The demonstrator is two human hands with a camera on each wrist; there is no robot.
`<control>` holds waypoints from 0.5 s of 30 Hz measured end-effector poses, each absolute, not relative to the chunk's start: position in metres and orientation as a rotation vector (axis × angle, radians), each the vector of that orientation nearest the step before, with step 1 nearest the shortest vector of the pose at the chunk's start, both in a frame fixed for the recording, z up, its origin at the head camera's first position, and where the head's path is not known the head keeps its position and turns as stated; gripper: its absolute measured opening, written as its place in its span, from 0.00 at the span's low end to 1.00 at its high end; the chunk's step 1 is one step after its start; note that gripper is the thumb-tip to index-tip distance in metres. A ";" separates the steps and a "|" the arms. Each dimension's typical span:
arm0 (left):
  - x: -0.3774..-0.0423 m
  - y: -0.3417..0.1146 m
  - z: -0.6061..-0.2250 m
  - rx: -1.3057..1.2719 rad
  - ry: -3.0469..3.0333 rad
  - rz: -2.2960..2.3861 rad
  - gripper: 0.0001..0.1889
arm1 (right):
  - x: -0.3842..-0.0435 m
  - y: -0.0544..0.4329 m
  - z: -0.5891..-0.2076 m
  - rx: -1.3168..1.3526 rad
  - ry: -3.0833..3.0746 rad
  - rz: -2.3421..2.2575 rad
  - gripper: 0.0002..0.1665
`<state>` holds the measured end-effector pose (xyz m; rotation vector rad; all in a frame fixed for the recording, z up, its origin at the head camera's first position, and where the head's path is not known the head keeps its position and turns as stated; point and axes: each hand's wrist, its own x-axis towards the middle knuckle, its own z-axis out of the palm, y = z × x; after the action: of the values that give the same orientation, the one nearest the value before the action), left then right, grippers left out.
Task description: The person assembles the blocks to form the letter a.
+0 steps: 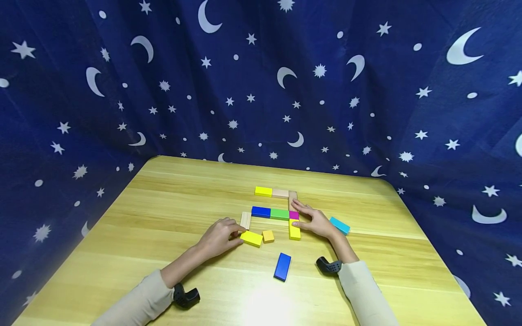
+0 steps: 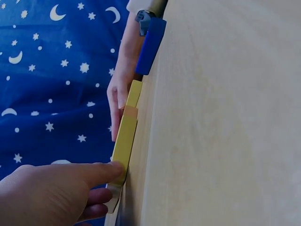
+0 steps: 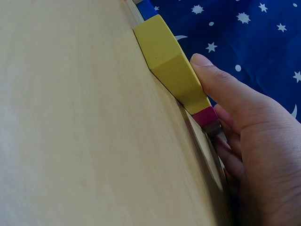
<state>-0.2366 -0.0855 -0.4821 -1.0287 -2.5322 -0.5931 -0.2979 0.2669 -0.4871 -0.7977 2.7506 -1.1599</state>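
At the left end of a yellow block (image 1: 251,238), my left hand (image 1: 222,236) pinches it between thumb and fingers. This block meets the lower end of a plain wood block (image 1: 245,220), and a small orange block (image 1: 268,236) lies just to its right. My right hand (image 1: 316,222) touches the right side of the layout with fingers extended. Its thumb rests by another yellow block (image 1: 294,232); the fingertips reach a plain wood block (image 1: 292,197) above the small magenta block (image 1: 294,215). A green block (image 1: 279,214) and a blue block (image 1: 261,212) run leftward from there.
A yellow block (image 1: 263,191) and a pale wood block (image 1: 280,194) form the top row. A loose blue block (image 1: 282,267) lies nearer the front, a light blue block (image 1: 340,225) beyond the right wrist. A starry curtain (image 1: 244,81) hangs behind the wooden table (image 1: 183,181).
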 end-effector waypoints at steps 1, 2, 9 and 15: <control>-0.237 -0.085 -0.482 -1.029 -2.532 -0.587 0.13 | -0.298 0.267 -0.487 -0.798 2.752 -1.157 0.42; -0.237 -0.086 -0.482 -1.029 -2.532 -0.582 0.13 | -0.298 0.267 -0.487 -0.796 2.752 -1.156 0.42; -0.237 -0.085 -0.483 -1.018 -2.541 -0.566 0.13 | -0.297 0.266 -0.487 -0.784 2.741 -1.162 0.42; -0.237 -0.085 -0.483 -1.007 -2.542 -0.568 0.13 | -0.298 0.267 -0.487 -0.797 2.729 -1.176 0.41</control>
<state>-0.2374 -0.0850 -0.4828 -1.0068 -2.5419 -0.5681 -0.2980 0.2666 -0.4871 -0.7969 2.7292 -1.1764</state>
